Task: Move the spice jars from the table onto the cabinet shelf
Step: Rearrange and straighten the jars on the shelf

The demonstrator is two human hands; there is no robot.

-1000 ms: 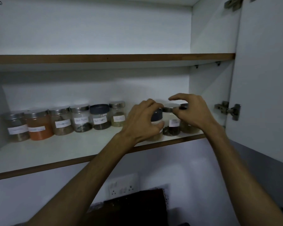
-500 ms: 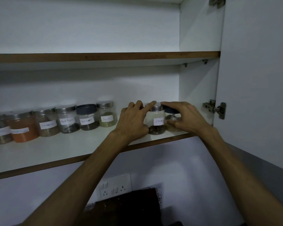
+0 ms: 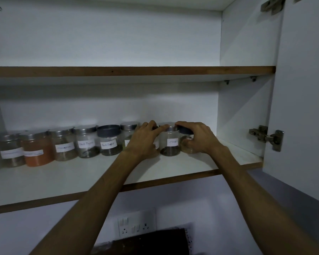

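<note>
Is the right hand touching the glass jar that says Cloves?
Touching. The head view shows right hand fingertips resting on the silver lid of the clear glass Cloves jar.

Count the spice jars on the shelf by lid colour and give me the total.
Silver-lid jars: 6
Dark-lid jars: 2
Jar with lid hidden by the left hand: 1
Total: 9

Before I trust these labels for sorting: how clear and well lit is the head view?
Head view: dim, bluish, no glare; "Cloves" on the cloves jar between left hand and right hand reads clearly, the leftmost jar label is smeared; wide-angle bends the shelf edge.
</note>
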